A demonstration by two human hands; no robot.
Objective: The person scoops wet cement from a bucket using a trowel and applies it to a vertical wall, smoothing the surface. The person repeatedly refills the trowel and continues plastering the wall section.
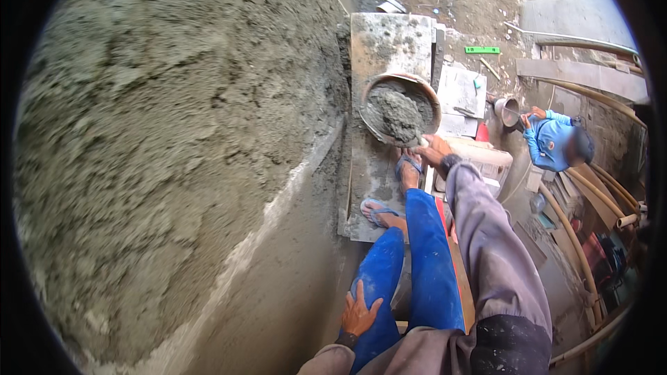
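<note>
My right hand (435,149) grips the pale handle of a trowel (420,142) at the near rim of a round bucket (369,123); the trowel's blade is hidden by wet grey mortar (399,112) heaped inside. The bucket rests on a stained plank platform (389,38). My left hand (358,314) lies with fingers spread on my left leg (375,274), in blue trousers. My sandalled feet (379,214) stand on the platform below the bucket. To the left, a wall (174,97) carries rough wet plaster.
Below at the right, a co-worker in blue (552,139) holds something by a small bucket (507,111). Bamboo poles (577,243), boards and pale blocks (462,90) lie around there. A green level (481,50) lies on the dirt ground (458,0) beyond the platform.
</note>
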